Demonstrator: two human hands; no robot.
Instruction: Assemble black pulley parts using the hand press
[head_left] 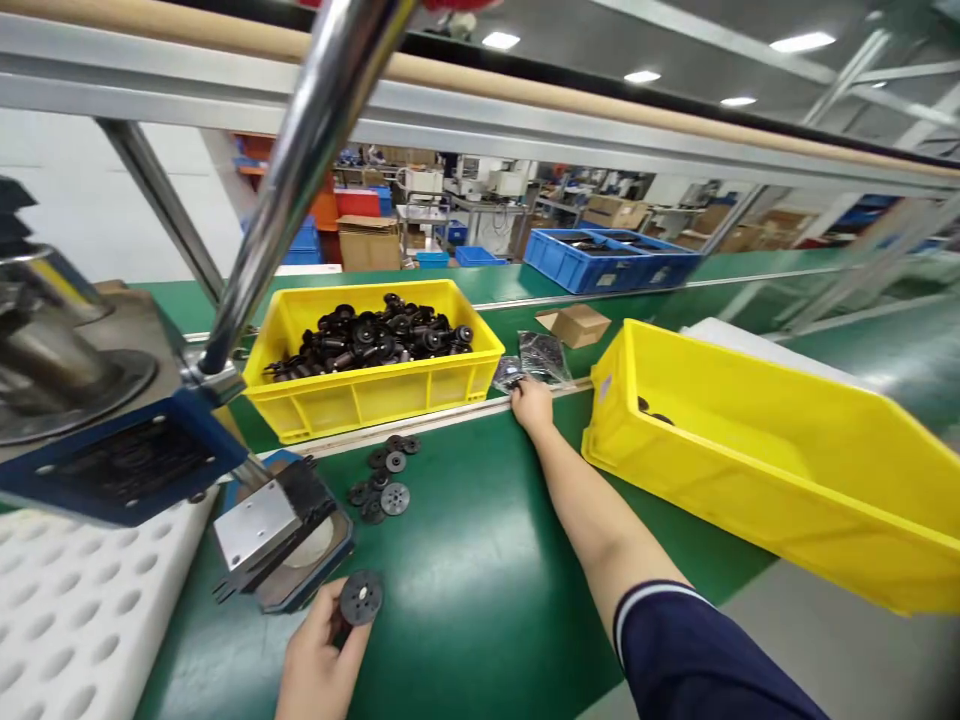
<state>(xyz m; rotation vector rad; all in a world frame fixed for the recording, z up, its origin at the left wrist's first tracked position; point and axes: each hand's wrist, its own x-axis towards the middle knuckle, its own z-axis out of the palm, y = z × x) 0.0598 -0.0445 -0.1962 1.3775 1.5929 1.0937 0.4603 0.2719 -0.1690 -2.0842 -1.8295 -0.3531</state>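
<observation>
Left hand (319,650): fingers pinching black holed disc (361,598) by edge, probably so face shows. Right hand (532,403): fingers at plastic bag (507,371), grip can't tell. Loose discs (394,498) beyond left fingers, handy imo.

On the table (465,570), discs (395,499) lie right of the press (257,526); farther, bags (544,352) lie between left bin (390,398) and right bin (697,485).

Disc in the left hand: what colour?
The disc is blackish grey with a small pale centre; head view shows it.
</observation>
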